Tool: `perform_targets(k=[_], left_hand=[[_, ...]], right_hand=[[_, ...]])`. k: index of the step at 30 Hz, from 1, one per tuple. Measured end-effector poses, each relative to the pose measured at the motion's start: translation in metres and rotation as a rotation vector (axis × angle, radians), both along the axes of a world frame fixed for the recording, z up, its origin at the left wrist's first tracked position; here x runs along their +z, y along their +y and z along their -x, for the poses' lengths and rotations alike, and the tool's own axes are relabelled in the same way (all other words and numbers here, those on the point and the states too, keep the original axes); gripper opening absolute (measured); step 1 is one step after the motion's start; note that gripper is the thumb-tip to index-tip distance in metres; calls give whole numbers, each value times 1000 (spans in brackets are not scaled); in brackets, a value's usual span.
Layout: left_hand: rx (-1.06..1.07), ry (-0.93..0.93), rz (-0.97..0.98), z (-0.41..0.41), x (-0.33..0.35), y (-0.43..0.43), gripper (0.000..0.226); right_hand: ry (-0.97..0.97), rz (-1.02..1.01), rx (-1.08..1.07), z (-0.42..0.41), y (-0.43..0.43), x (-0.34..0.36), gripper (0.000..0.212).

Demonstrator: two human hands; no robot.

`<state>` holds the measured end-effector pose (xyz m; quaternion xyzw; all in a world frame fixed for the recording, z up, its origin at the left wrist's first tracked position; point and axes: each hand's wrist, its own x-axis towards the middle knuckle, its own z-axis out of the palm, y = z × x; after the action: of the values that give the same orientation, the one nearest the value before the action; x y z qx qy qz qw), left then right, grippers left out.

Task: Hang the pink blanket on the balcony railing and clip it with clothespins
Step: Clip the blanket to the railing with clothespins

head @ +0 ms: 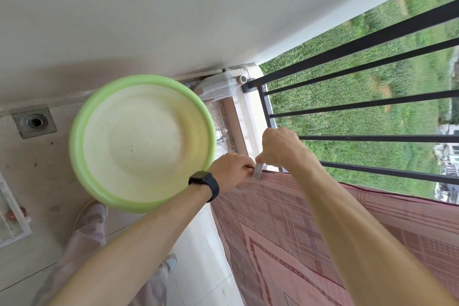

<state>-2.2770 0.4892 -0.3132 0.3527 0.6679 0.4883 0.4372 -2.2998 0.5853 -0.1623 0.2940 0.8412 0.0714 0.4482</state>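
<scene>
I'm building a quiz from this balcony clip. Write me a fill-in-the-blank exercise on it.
1. The pink blanket is draped over the balcony ____.
2. The right hand pinches a pale ____ at the blanket's corner.
3. The left hand wears a dark ____ on its wrist.
4. The round basin on the floor has a ____ rim.

Missing words: railing; clothespin; watch; green

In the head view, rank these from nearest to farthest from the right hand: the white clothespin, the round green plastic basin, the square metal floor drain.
From the right hand:
1. White clothespin, pinched at the fingertips on the pink patterned blanket's corner.
2. Round green plastic basin, on the floor to the left.
3. Square metal floor drain, far left by the wall.
</scene>
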Motion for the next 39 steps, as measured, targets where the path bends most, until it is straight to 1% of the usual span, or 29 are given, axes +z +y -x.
perform_targets(k=[2, 5, 8, 11, 13, 16, 19, 23, 26, 27, 28, 30, 32, 33, 35, 37, 39], left_hand=[[-19, 58, 14, 2, -2, 0, 15], [-75, 123, 22, 6, -1, 2, 20], [-104, 121, 23, 11, 0, 3, 19], [-122, 65, 33, 11, -2, 2, 15], [-114, 22, 32, 9, -3, 0, 20], [-95, -12, 50, 7, -3, -3, 32], [-80, -15, 107, 6, -6, -2, 27], [-46, 8, 160, 5, -5, 0, 30], [-83, 38, 214, 4, 9, -7, 18], [-87, 53, 250, 6, 17, -13, 11], [-90, 82, 292, 9, 24, -19, 12], [-152, 155, 412, 18, 39, -40, 29], [-243, 246, 512, 28, 65, -64, 34], [-267, 283, 539, 32, 74, -74, 36], [-288, 379, 555, 35, 97, -92, 40], [-312, 516, 548, 31, 135, -111, 43], [-349, 660, 523, 24, 171, -129, 43]], right_hand=[[-42, 1, -9, 4, 1, -3, 39], [-62, -9, -20, 5, 3, -8, 38], [-77, 24, -24, 2, 2, -13, 42], [-54, 44, -43, -8, -1, -15, 46], [-14, 49, -53, -23, -4, -14, 41], [57, -14, -10, -47, -13, -11, 23], [108, -80, 62, -56, -18, -10, 14], [65, -138, 117, -50, -25, -12, 18], [39, -172, 110, -48, -40, -8, 21], [62, -174, 90, -49, -46, -4, 22], [106, -171, 71, -51, -51, 0, 24], [254, -115, 63, -59, -66, 16, 32], [492, 40, 52, -78, -84, 36, 32], [582, 128, 20, -88, -94, 43, 31], [674, 263, -137, -110, -114, 55, 31], [772, 311, -283, -136, -134, 77, 30], [875, 326, -383, -161, -154, 98, 28]])
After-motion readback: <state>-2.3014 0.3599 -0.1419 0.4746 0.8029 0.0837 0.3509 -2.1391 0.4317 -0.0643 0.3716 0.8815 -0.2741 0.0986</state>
